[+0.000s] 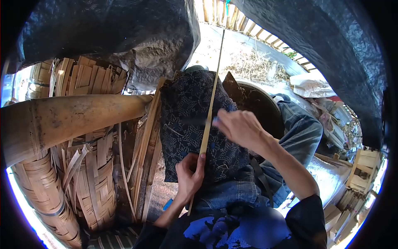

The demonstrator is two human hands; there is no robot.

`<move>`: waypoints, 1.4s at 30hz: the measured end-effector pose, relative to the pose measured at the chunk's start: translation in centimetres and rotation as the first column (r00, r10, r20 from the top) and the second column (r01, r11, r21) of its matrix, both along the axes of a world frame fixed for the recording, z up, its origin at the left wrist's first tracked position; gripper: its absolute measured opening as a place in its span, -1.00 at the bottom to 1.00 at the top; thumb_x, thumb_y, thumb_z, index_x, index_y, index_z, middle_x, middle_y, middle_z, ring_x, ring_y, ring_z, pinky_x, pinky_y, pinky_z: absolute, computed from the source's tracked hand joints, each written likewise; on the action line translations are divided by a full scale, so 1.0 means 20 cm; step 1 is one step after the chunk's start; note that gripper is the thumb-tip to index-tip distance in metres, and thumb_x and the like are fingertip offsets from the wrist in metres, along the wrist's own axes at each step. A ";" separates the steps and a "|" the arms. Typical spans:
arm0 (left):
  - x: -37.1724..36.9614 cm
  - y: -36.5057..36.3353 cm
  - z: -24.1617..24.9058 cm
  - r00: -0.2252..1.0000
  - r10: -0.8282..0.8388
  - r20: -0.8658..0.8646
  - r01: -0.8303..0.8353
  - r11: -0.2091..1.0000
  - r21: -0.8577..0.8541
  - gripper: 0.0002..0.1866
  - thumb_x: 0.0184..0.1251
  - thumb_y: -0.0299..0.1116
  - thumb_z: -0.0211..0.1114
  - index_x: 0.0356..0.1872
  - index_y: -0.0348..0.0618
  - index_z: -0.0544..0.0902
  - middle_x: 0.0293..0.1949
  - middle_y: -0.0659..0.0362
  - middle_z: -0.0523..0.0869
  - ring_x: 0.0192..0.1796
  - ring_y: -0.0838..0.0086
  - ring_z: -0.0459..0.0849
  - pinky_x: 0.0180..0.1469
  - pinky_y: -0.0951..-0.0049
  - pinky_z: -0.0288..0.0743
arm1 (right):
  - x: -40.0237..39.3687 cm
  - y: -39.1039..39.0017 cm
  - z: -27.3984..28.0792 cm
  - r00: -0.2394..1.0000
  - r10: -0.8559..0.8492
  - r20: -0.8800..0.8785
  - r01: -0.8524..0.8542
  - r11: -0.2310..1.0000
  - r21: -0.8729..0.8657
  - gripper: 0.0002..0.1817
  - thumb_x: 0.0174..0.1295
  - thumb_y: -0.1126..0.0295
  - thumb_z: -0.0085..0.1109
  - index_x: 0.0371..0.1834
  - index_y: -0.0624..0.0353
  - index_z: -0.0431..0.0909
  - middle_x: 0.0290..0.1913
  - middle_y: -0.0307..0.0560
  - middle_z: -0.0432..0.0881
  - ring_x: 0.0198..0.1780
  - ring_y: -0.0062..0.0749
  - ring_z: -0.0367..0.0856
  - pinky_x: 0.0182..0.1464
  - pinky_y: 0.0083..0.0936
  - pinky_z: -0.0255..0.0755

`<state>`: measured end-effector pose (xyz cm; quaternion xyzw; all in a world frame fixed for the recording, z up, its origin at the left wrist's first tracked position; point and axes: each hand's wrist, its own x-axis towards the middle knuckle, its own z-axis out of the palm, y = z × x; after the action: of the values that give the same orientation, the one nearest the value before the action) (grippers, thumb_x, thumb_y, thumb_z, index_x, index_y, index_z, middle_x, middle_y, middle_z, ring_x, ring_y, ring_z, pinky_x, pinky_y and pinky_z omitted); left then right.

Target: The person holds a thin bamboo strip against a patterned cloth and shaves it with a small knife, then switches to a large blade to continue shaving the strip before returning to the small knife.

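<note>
A long, thin bamboo strip (212, 97) runs from near my body up past the far edge of a dark patterned cloth (182, 99) spread over my lap. My left hand (190, 176) pinches the strip near its lower part, thumb along it. My right hand (240, 128) is closed around the blue handle of a knife (215, 120), close beside the strip's middle. The knife's dark blade is smeared by motion and reaches left across the strip in this view.
A thick bamboo pole (87, 118) juts in from the left, above woven bamboo baskets (49, 195). A dark round basin (265, 108) sits beyond my right hand. Black plastic sheeting (103, 29) hangs overhead. Bamboo pieces (344, 207) are stacked at the lower right.
</note>
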<state>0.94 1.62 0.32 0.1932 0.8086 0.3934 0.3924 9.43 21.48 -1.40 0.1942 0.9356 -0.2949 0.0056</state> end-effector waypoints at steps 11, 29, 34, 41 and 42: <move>-0.04 0.00 0.02 0.965 0.073 0.252 -0.074 0.997 -0.007 -0.66 0.38 -0.23 0.17 -0.51 -0.29 0.54 -0.73 0.28 0.48 -0.67 0.70 0.41 -0.62 0.62 0.20 | 0.10 0.04 -0.03 0.892 -0.391 -0.228 0.288 0.879 -0.379 -0.81 0.40 0.38 -0.11 -0.33 0.28 0.32 -0.70 0.06 0.36 -0.71 -0.15 0.38 -0.59 -0.28 0.18; -0.15 -0.02 0.03 0.792 0.117 0.599 -0.114 0.993 -0.043 -0.61 0.42 -0.08 0.08 -0.48 -0.18 0.52 -0.80 0.35 0.36 -0.80 0.73 0.25 -0.78 0.68 0.03 | 0.18 0.14 -0.27 0.956 -0.115 0.269 0.277 0.058 -0.959 -0.50 0.44 -0.04 -0.26 -0.51 0.11 0.38 -0.67 -0.38 0.29 -0.64 -0.73 0.22 -0.59 -0.63 0.13; -0.14 -0.02 -0.01 0.797 0.132 0.590 -0.145 0.989 -0.025 -0.61 0.42 -0.05 0.08 -0.48 -0.15 0.53 -0.79 0.32 0.38 -0.82 0.74 0.22 -0.79 0.68 0.01 | 0.17 -0.01 -0.11 0.972 -0.114 -0.206 0.033 0.933 -0.359 -0.64 0.41 0.20 -0.13 -0.49 0.22 0.36 -0.66 -0.12 0.33 -0.65 -0.25 0.31 -0.52 -0.39 0.26; -0.14 0.00 0.01 0.791 0.173 0.586 -0.150 0.985 -0.088 -0.60 0.41 -0.05 0.09 -0.50 -0.16 0.51 -0.79 0.32 0.37 -0.82 0.74 0.22 -0.80 0.68 -0.01 | 0.20 -0.02 -0.14 0.965 -0.228 -0.130 0.192 0.950 -0.245 -0.80 0.35 0.30 0.01 -0.31 0.20 0.35 -0.62 -0.03 0.43 -0.58 -0.16 0.47 -0.49 -0.27 0.31; -0.14 0.00 0.01 0.787 0.178 0.591 -0.162 0.984 -0.080 -0.60 0.41 -0.06 0.09 -0.50 -0.16 0.51 -0.79 0.33 0.37 -0.82 0.74 0.22 -0.80 0.68 -0.01 | 0.19 -0.03 -0.13 0.964 -0.231 -0.129 0.195 0.950 -0.246 -0.80 0.35 0.30 0.01 -0.31 0.20 0.35 -0.62 -0.03 0.43 -0.58 -0.16 0.47 -0.49 -0.27 0.31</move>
<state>-1.78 1.56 0.57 -0.0185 0.6635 0.4575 0.5917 13.28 20.91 -4.05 0.2686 0.8659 -0.4149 -0.0771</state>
